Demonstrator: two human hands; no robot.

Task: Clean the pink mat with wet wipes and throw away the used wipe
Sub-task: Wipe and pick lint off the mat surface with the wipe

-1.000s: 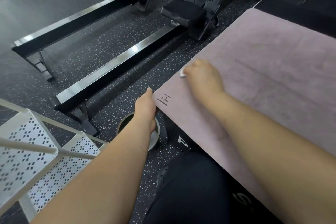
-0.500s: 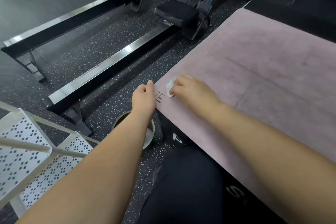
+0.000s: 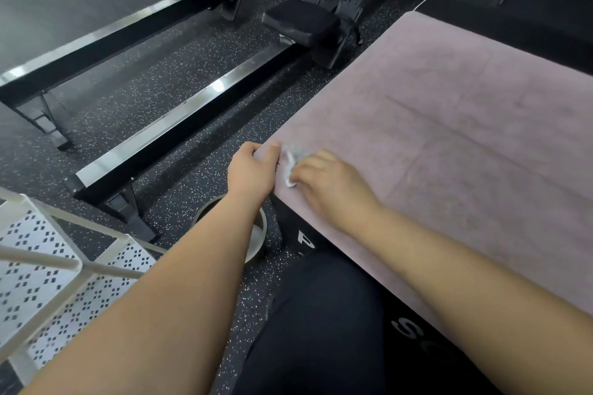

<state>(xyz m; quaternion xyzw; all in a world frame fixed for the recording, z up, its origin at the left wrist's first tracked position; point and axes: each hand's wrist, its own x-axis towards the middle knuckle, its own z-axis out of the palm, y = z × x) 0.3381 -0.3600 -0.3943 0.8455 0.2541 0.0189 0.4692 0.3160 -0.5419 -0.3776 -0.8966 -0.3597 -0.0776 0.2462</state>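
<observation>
White scrunched-up wet wipe [image 3: 289, 166], just the one, is bunched under the curled fingertips of the right hand [image 3: 333, 184], which pinches it and presses it down onto the dusty-pink rectangular mat [image 3: 449, 138]. It sits right at the mat's near left corner, poking out past the fingers toward the left hand [image 3: 253, 170]. The wipe lies between the two hands, nearly touching the left one. The left hand is curled round that same corner, with the mat's edge caught between thumb and fingers.

There's one mat, and it lies flat on a black box with white lettering [image 3: 303, 242]. Under the left forearm there's one round grey metal bin [image 3: 258, 242] on the black speckled rubber floor [image 3: 192, 74], just beside the box and partly hidden by the arm. A knee in black fabric [image 3: 321, 314] is at the bottom.

Further left there's one white perforated metal rack [image 3: 41, 263]. Beyond that are two rowers side by side, the nearer black rowing machine [image 3: 179, 125] and the farther black rowing machine [image 3: 96, 45], each with a shiny rail and a black seat.
</observation>
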